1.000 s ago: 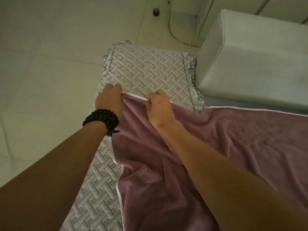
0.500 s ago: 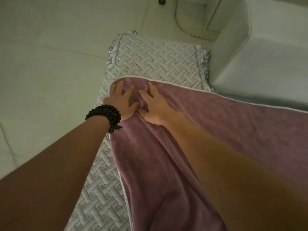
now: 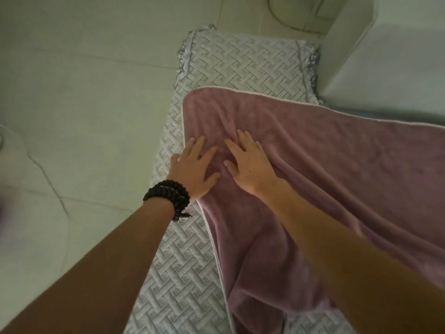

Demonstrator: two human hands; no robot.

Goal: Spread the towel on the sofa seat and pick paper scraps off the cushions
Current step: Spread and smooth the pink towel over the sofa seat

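A mauve towel with a pale hem lies wrinkled over the sofa seat, which wears a grey quilted cover with a woven pattern. My left hand, with a black bead bracelet at the wrist, rests flat on the towel's left edge, fingers spread. Beside it, my right hand presses flat on the towel too, fingers apart. Neither hand holds anything. No paper scraps show on the cushions.
A pale tiled floor runs along the left of the seat. A white block-shaped sofa arm or cushion stands at the upper right. A frilled trim edges the far end of the cover.
Both hands let go of the towel's far hem and slid back toward me, now lying flat on the cloth. The towel's corner lies further over the quilted cover.
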